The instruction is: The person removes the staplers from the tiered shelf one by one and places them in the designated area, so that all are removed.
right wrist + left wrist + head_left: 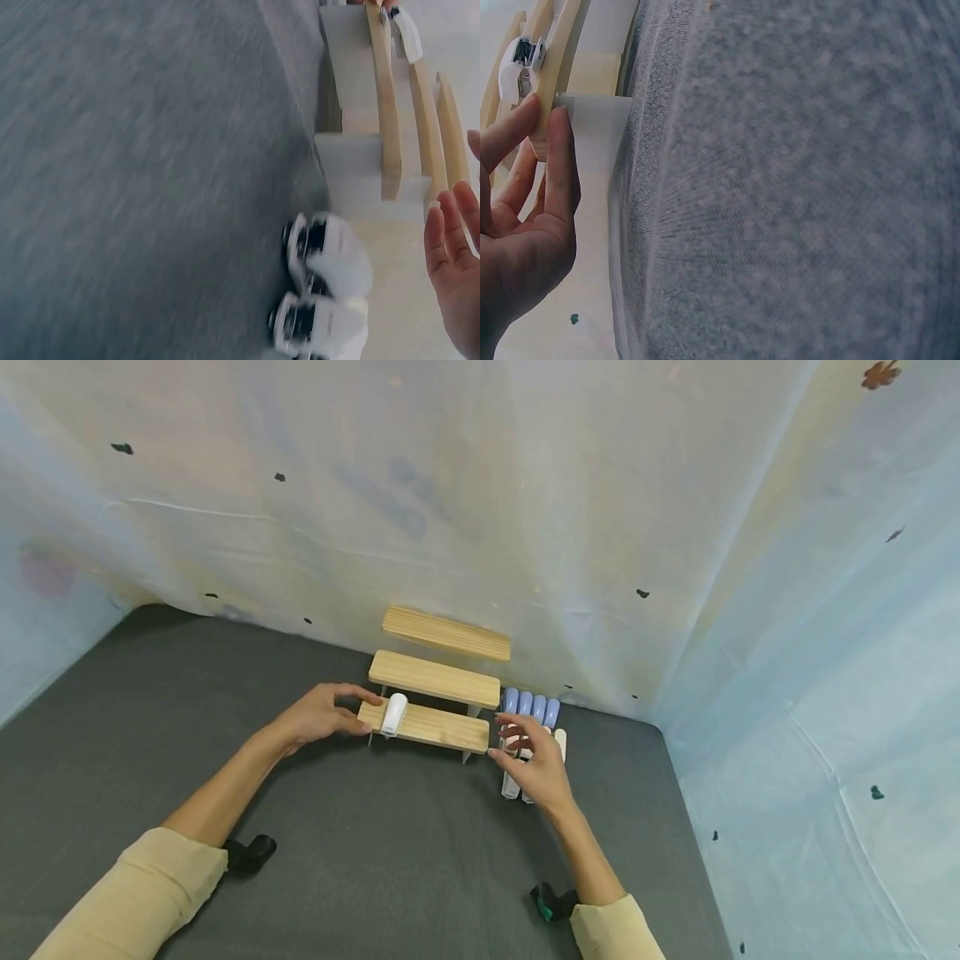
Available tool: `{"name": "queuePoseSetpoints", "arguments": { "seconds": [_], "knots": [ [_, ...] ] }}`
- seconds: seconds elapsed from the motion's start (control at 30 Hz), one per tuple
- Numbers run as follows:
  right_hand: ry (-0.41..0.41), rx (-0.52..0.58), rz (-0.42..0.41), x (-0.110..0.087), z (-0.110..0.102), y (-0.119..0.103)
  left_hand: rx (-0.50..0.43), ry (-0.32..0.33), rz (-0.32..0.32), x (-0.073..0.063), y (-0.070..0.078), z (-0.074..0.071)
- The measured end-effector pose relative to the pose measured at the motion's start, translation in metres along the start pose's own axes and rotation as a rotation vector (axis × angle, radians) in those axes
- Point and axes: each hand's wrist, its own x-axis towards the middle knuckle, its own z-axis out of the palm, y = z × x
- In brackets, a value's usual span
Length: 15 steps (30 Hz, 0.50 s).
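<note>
A three-step wooden display stand (442, 727) with pale boards on whitish supports stands near the back wall. Across the left part of its lowest board lies a small white stapler (394, 714), its metal end facing the front. My left hand (324, 717) pinches the left end of that board; the left wrist view shows fingers on both its faces. At the board's right end, my right hand (536, 764) hovers with relaxed, spread fingers, holding nothing. Under and behind it are several white staplers (337, 255), partly hidden in the head view.
Several blue-lilac staplers (527, 703) stand in a row right of the stand, behind the white ones. A dark grey cloth (375, 860) covers the table. Pale printed sheeting (480, 485) rises at the back and both sides.
</note>
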Motion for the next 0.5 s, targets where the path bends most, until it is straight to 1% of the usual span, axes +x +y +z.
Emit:
{"name": "queuePoseSetpoints", "arguments": {
  "seconds": [0.13, 0.4, 0.5],
  "knots": [
    [-0.029, 0.038, 0.009, 0.007, 0.011, -0.004, 0.008, 0.005, -0.010, 0.001, -0.001, 0.000],
    [-0.068, 0.100, -0.030, 0.019, 0.033, -0.009, 0.013, 0.008, -0.018, 0.000, 0.001, 0.001],
    [-0.083, 0.128, -0.019, 0.022, 0.038, -0.009, 0.012, 0.005, -0.021, 0.000, 0.001, 0.001]
  ]
}}
